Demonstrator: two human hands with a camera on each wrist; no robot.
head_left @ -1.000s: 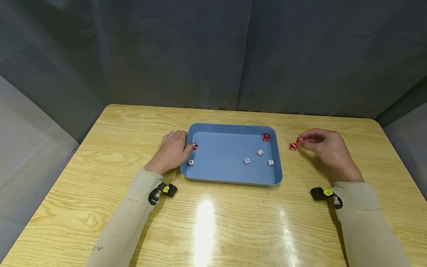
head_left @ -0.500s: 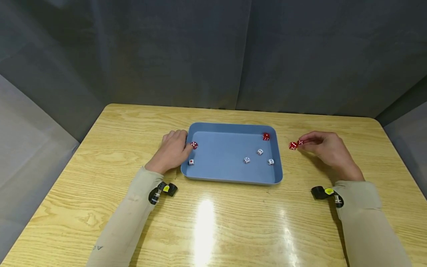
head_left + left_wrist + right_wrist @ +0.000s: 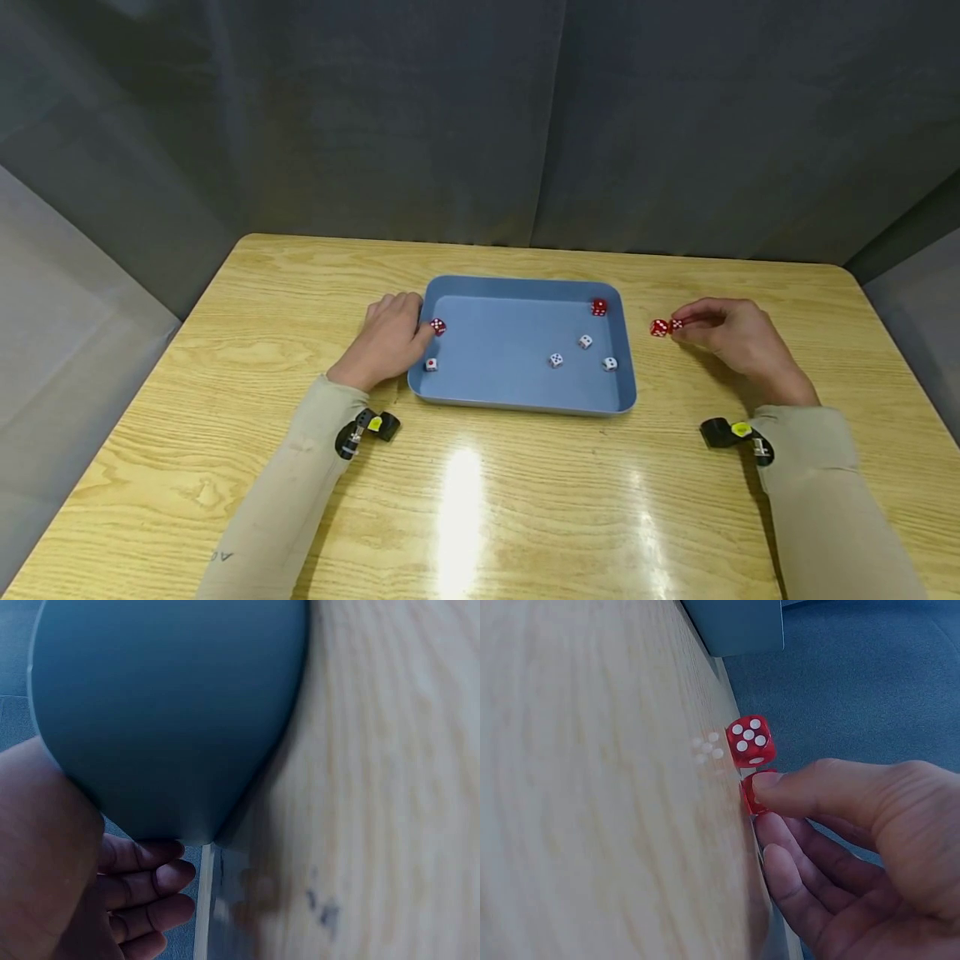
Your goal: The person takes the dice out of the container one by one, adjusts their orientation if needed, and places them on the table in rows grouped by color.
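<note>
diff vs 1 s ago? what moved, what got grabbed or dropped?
The right hand came down towards the table, bringing the red die it pinches right beside the red die on the table. Nothing was let go or newly taken. The left hand stays at the blue tray's left rim beside a red die; the other dice in the tray kept their places.

Blue tray on a yellow wood-grain surface. Red dice with white pips — three white dice, and a white one with a red pip. Beige sleeves, grey backdrop.
</note>
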